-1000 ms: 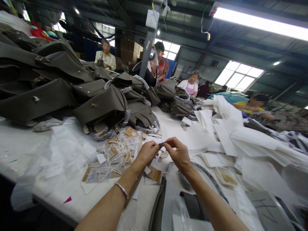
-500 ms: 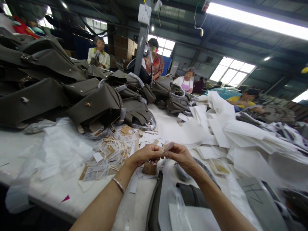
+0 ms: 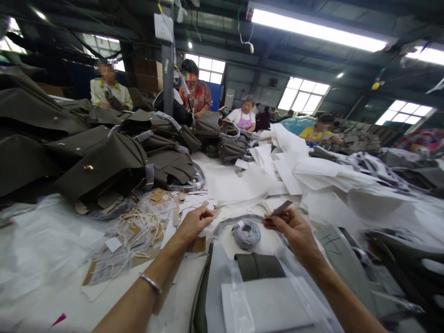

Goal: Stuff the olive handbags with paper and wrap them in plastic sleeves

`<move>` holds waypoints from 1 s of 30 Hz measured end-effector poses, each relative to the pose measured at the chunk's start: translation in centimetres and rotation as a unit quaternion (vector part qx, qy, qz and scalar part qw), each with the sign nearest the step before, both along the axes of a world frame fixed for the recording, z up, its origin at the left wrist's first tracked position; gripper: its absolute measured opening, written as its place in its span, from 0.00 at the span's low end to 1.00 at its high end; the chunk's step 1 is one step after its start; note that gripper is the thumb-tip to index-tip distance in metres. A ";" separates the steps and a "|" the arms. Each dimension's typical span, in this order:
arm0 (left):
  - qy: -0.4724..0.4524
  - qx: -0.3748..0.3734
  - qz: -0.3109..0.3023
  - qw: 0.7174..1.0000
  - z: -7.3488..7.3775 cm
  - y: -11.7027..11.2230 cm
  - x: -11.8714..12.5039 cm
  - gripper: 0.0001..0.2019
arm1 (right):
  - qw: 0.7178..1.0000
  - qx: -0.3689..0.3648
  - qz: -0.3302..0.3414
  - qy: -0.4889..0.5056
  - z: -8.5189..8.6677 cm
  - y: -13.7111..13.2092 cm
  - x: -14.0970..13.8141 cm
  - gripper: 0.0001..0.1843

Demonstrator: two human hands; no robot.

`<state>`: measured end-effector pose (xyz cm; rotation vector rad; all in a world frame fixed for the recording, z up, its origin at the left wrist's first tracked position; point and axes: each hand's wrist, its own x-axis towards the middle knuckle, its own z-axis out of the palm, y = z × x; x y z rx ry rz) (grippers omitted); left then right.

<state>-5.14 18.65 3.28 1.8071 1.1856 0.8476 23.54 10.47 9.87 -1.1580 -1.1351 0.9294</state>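
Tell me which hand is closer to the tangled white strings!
Left. The left hand is a little right of the tangled white strings; the right hand, holding a small dark strip, is farther right, beyond the grey coil.

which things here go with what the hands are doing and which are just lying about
Likely in the job:
dark strip, held in the right hand
dark bag between the arms
coil just beyond it

Just lying about, seemingly:
pink scrap
white sheets
heaped bags
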 end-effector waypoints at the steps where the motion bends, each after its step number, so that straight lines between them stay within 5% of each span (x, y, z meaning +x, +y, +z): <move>1: 0.022 0.008 -0.007 1.000 0.4 -0.1 0.5 0.14 | 1.000 -0.005 0.011 -0.003 -0.4 -0.4 0.0 0.22; 7: 0.165 0.053 -0.044 0.984 2.3 -0.6 6.1 0.19 | 0.993 -0.076 0.080 -0.039 -2.8 -1.3 -0.2 0.22; 14: 0.281 0.040 -0.025 0.959 1.6 0.1 11.0 0.23 | 0.984 -0.087 0.090 -0.130 -4.9 -1.4 0.6 0.15; 30: 0.279 0.014 -0.061 0.958 1.0 -1.2 8.6 0.23 | 0.950 -0.050 0.131 -0.279 -3.7 -1.7 -0.5 0.03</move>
